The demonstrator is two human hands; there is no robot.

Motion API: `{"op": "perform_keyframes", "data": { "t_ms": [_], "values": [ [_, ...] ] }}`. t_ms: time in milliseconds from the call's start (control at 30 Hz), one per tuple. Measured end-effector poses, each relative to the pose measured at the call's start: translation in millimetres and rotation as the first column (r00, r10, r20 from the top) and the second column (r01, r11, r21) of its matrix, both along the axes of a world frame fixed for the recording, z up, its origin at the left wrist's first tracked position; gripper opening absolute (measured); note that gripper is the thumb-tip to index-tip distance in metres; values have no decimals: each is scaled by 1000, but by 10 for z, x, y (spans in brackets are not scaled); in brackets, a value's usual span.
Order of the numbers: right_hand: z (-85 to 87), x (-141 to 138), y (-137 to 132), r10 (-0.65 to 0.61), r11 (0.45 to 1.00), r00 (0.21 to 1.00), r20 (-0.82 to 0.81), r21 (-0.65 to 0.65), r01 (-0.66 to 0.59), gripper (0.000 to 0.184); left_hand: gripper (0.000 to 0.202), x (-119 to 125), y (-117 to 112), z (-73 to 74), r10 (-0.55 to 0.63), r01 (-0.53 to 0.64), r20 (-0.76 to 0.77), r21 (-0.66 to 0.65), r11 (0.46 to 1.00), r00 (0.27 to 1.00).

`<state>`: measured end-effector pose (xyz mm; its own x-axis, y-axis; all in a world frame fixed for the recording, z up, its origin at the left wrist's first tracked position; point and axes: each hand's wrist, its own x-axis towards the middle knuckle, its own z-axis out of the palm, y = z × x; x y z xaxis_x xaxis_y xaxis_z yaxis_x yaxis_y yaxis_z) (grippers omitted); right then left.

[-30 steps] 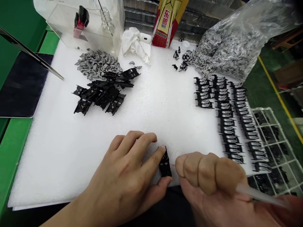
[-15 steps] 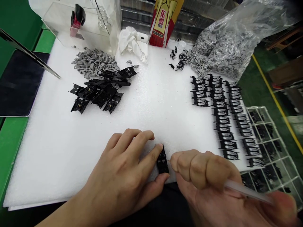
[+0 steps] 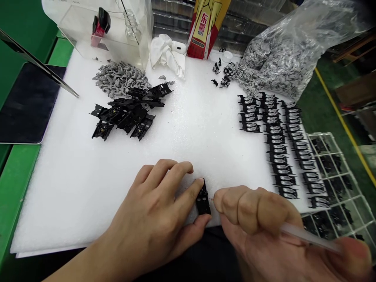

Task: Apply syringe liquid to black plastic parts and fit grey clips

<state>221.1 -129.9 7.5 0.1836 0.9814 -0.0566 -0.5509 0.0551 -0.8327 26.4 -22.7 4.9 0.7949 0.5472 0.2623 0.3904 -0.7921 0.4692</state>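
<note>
Left hand (image 3: 149, 199) pinches the small black plastic part (image 3: 203, 201) between thumb and forefinger, keeping it steady on the white foam sheet (image 3: 58, 196), while the right hand (image 3: 255, 219) curls shut around a clear pen-like tool (image 3: 308, 237), aimed at it from just beside.

Black plastic part (image 3: 203, 200) partly covered by thumb and forefinger of left hand (image 3: 149, 207), so its shape's not fully readable. Clear tube (image 3: 308, 237) runs into right hand (image 3: 258, 219), mid-section hidden by the fist; thin tip too small to tell, prob. a needle. Right hand cut off bottom rt. Printed packet (image 3: 203, 31) cut off at top, plastic bag (image 3: 284, 58) top rt, wire rack (image 3: 335, 184) at rt edge.
</note>
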Motion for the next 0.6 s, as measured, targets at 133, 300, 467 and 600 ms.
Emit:
{"op": "perform_keyframes", "data": {
  "t_ms": [133, 300, 467, 600],
  "values": [
    [28, -11, 38, 86, 996, 992, 94, -28, -84, 47, 40, 0, 14, 6, -7, 7, 0, -14, 1000, 1000],
    [17, -87, 134, -111, 993, 988, -107, 26, 114, 58, 40, -19, 25, 6, -16, 16, -4, -43, 999, 1000],
    [70, -105, 292, 34, 999, 995, -89, 12, -33, 62, 41, -33, 27, -8, -12, 12, 1, -38, 999, 1000],
    [71, -109, 333, 32, 999, 998, -47, 28, -31, 56, 41, -21, 25, -12, -9, 9, 4, -28, 1000, 1000]
  ]
}}
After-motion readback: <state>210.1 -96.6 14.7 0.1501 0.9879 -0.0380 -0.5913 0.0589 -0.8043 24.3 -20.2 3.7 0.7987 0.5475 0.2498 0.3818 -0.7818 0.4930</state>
